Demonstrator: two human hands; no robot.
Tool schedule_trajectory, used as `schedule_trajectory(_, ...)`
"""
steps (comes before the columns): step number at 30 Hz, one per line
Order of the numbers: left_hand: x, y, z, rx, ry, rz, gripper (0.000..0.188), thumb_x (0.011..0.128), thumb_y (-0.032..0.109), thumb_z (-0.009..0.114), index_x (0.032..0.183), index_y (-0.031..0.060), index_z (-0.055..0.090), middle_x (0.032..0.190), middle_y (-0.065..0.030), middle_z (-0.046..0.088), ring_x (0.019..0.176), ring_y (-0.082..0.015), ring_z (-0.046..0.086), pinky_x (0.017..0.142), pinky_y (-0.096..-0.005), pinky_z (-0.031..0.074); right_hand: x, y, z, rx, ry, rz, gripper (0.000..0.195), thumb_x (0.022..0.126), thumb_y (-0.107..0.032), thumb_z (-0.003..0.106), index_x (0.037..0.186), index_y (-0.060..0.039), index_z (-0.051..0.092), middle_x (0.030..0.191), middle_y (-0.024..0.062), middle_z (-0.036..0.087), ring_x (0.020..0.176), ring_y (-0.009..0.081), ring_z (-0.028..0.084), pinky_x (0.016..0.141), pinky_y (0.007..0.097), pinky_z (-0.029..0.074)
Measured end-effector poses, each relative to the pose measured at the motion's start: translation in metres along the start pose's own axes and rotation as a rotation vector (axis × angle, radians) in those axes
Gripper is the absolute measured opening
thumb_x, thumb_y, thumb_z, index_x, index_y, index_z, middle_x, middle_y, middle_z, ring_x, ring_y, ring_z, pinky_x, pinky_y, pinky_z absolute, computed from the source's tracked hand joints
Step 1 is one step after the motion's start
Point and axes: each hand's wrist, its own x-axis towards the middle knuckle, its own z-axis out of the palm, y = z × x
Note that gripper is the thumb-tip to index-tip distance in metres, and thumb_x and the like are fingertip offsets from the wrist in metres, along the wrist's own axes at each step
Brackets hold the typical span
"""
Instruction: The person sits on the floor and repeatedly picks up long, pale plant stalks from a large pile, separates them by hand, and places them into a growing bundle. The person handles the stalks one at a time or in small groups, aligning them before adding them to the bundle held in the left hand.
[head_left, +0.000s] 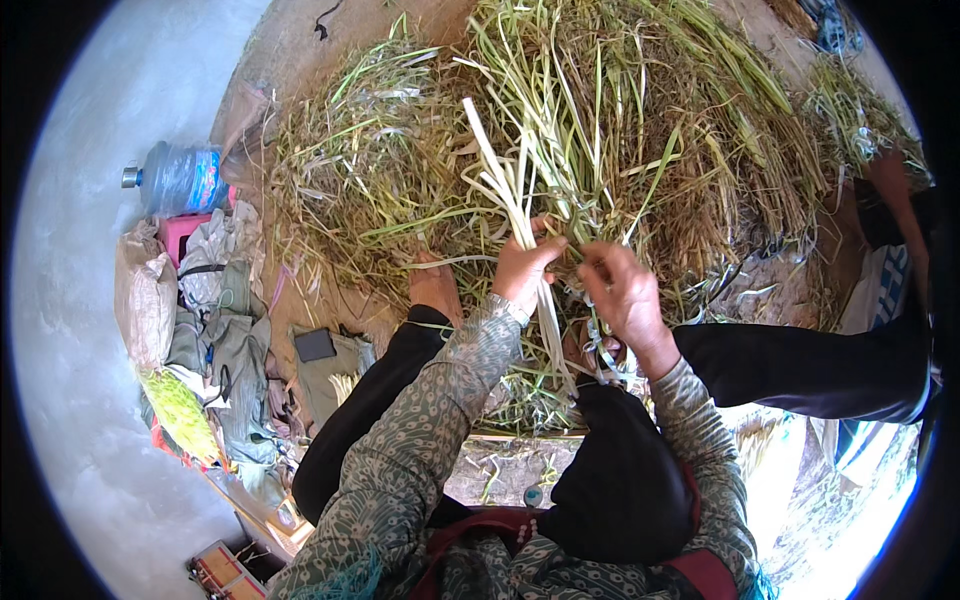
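Observation:
My left hand (525, 270) is closed around a bundle of pale, peeled plant stalks (499, 176), whose lower ends hang past my wrist. Just to its right is my right hand (619, 289), fingers bent and slightly blurred, close to green stalks. Whether its fingertips pinch anything is unclear. Beyond both hands spreads a large heap of green and brown stalks (675, 142), with long leaves and roots. Shreds of leaf and pale strips lie below my hands, around my feet.
Another person's black-clad leg (810, 367) reaches in from the right. At left stand a large plastic water bottle (176, 178), woven sacks (146, 292) and cloth along the wall. A dark flat object (315, 345) lies on folded cloth. My bare left foot (435, 289) borders the heap.

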Motion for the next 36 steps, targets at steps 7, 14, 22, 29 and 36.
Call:
schedule_trajectory(7,0.000,0.000,0.001,-0.103,-0.006,-0.009,0.043,0.070,0.010,0.071,0.107,0.0091,0.048,0.081,0.0000,0.059,0.063,-0.0058,0.052,0.042,-0.0197,0.037,0.011,0.017,0.002,-0.245,-0.220,0.132,0.017,0.079,-0.020,0.060,0.086,-0.0041,0.057,0.073,0.0104,0.061,0.065,0.0272,0.061,0.056,0.0350,0.047)
schedule_trajectory(14,0.027,0.024,-0.009,-0.373,-0.040,0.114,0.040,0.070,0.012,0.071,0.102,0.0118,0.047,0.078,-0.0016,0.059,0.055,-0.0069,0.051,0.039,-0.0201,0.040,0.012,0.026,-0.025,-0.098,-0.029,0.216,0.015,0.080,-0.017,0.059,0.071,-0.0060,0.057,0.053,0.0017,0.054,0.039,0.0080,0.045,0.035,0.0233,0.037)
schedule_trajectory(22,0.043,0.075,-0.063,-0.745,-0.008,0.223,0.009,0.072,0.008,0.068,0.078,0.0080,0.061,0.072,-0.0042,0.062,0.058,-0.0121,0.057,0.042,-0.0182,0.048,-0.002,0.042,-0.091,0.277,0.100,0.517,0.022,0.080,-0.027,0.059,0.072,-0.0078,0.052,0.058,-0.0038,0.046,0.054,0.0044,0.037,0.050,0.0210,0.029)
schedule_trajectory(29,0.019,0.070,-0.117,-0.547,0.150,0.178,0.018,0.076,-0.001,0.060,0.089,0.0101,0.054,0.082,-0.0094,0.055,0.076,-0.0219,0.058,0.058,-0.0221,0.055,-0.024,0.045,-0.093,0.600,0.165,0.449,0.014,0.084,-0.019,0.058,0.082,-0.0060,0.056,0.067,-0.0062,0.048,0.062,0.0028,0.039,0.056,0.0192,0.032)
schedule_trajectory(36,-0.033,0.014,-0.049,-0.350,0.228,0.005,0.019,0.074,0.001,0.062,0.088,0.0112,0.055,0.082,-0.0025,0.052,0.072,-0.0174,0.056,0.070,-0.0344,0.054,-0.018,0.012,-0.034,0.330,-0.026,0.408,0.017,0.082,-0.018,0.061,0.084,-0.0012,0.060,0.063,0.0007,0.052,0.052,0.0060,0.042,0.045,0.0215,0.035)
